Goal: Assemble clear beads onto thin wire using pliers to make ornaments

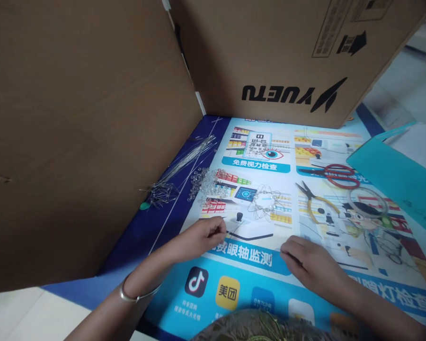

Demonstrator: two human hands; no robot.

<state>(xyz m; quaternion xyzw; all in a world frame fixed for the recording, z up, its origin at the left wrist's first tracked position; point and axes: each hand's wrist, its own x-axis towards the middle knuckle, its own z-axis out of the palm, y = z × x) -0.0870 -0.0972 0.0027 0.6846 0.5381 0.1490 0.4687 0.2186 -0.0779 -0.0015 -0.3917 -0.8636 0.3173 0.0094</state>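
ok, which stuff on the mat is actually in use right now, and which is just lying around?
In use:
left hand, pinching a thin wire
right hand, fingertips on the mat
beads, wire pins and wire ball, close ahead of the hands

Lying about:
pliers
red scissors
teal bag
cardboard boxes

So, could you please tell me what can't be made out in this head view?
- What the left hand pinches: too thin, hidden by its fingers.
- Whether the right hand holds anything: curled fingers cover it.
- Clear beads: too small to count.
- Teal bag: cut off by the right edge.
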